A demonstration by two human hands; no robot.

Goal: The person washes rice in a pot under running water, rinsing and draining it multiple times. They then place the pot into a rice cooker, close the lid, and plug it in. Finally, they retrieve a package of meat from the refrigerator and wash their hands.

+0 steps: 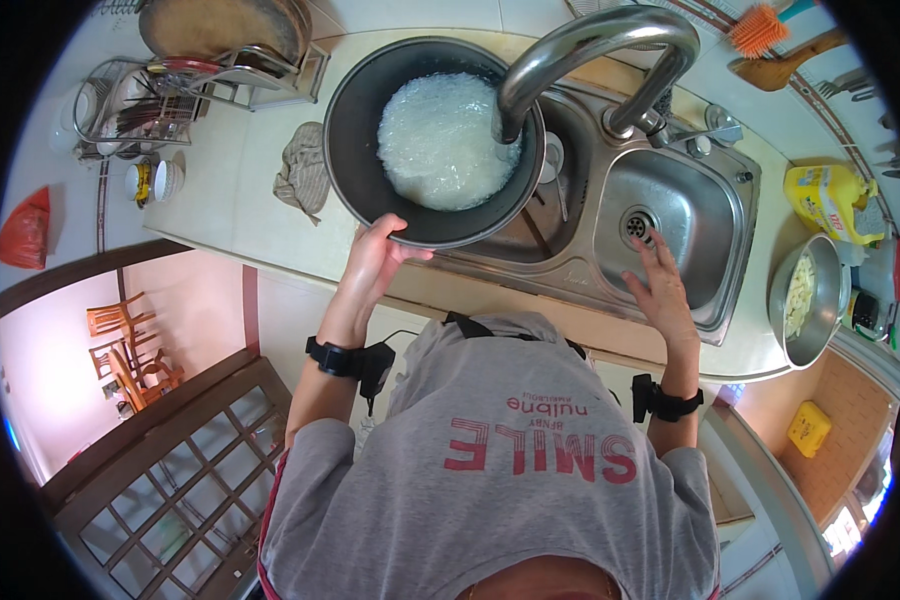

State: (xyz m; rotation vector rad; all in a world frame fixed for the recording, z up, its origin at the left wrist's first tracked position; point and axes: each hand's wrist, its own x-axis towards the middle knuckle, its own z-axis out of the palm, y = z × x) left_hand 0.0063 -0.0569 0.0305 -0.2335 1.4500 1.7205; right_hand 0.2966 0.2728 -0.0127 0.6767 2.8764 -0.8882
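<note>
A large dark grey pot (355, 130) stands at the left side of the sink, partly over the left basin, with frothy whitish water (440, 140) inside. The curved metal faucet (600, 45) reaches over the pot, its spout above the froth. My left hand (378, 250) grips the near rim of the pot, thumb on top and fingers underneath. Over the right basin (705, 215), my right hand (660, 285) hovers with fingers spread, near the drain (637, 225), holding nothing. Behind the pot, a small dish (553, 157) and thin utensils show in the left basin.
A crumpled striped cloth (302, 175) lies left of the pot. Farther left stand a dish rack (135, 110) and cups (168, 180). On the right are a yellow bottle (820, 200) and a metal bowl (830, 290) of pale cut pieces. Utensils hang on the wall.
</note>
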